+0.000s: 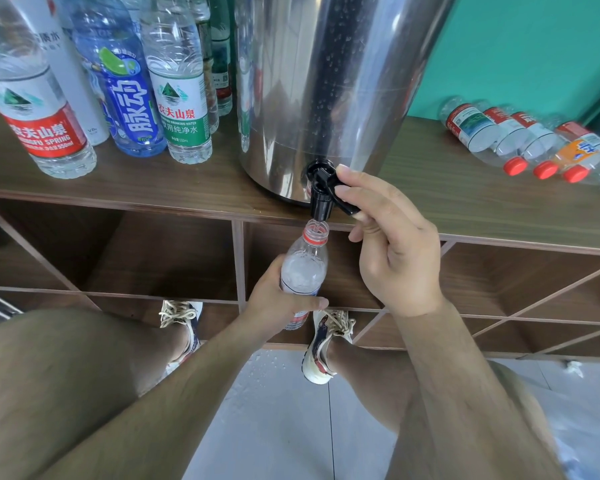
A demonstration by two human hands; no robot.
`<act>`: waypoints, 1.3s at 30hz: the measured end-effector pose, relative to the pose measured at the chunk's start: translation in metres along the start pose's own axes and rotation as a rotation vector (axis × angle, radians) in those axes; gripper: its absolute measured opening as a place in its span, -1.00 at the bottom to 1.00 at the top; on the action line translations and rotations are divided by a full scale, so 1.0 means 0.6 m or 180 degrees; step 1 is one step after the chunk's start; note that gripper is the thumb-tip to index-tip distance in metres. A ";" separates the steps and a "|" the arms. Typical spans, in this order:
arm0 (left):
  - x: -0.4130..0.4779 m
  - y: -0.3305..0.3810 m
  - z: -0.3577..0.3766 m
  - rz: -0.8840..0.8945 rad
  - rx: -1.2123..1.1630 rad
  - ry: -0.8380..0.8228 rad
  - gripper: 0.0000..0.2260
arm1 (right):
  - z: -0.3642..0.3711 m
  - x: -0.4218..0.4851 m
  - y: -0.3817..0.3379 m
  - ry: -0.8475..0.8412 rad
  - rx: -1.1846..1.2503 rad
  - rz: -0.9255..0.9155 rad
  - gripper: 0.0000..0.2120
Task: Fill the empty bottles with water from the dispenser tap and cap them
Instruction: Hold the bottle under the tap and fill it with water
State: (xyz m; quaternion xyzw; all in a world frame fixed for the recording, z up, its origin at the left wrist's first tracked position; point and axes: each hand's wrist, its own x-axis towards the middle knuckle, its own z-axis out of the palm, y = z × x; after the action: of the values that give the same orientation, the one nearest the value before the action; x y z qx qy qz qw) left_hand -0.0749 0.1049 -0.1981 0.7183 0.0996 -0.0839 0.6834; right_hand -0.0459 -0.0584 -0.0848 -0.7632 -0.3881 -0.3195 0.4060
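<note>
Below the edge of the shelf (153, 188), I see the left hand (278, 303) wrapped round the bottle (303, 268), its open mouth directly under the tap (321, 199). The right hand (395, 258) pinches the black lever (347, 206); water seems to be running, though the stream is faint. Behind stands the steel dispenser (326, 81), with standing bottles (179, 98) to the left and capped bottles (520, 143) lying to the right.

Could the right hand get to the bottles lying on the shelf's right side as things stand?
Probably, yes: bare shelf top lies between the right hand and the lying bottles, though it must first release the tap lever it grips.
</note>
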 end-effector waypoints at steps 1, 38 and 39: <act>0.000 0.000 0.000 0.0002 0.0007 -0.0004 -0.28 | 0.000 0.000 0.000 -0.0003 -0.0003 0.0002 -0.37; 0.002 -0.002 -0.002 -0.0014 0.0051 0.0021 -0.27 | 0.001 -0.001 0.002 0.0015 -0.0023 0.0046 -0.36; 0.001 -0.002 -0.002 -0.0019 0.0046 0.0025 -0.27 | 0.001 -0.001 0.002 0.0016 -0.0017 0.0049 -0.37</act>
State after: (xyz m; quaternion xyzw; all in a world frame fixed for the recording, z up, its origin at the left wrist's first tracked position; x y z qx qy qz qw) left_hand -0.0746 0.1061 -0.1994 0.7233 0.1038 -0.0839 0.6775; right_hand -0.0454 -0.0583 -0.0863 -0.7664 -0.3804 -0.3192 0.4073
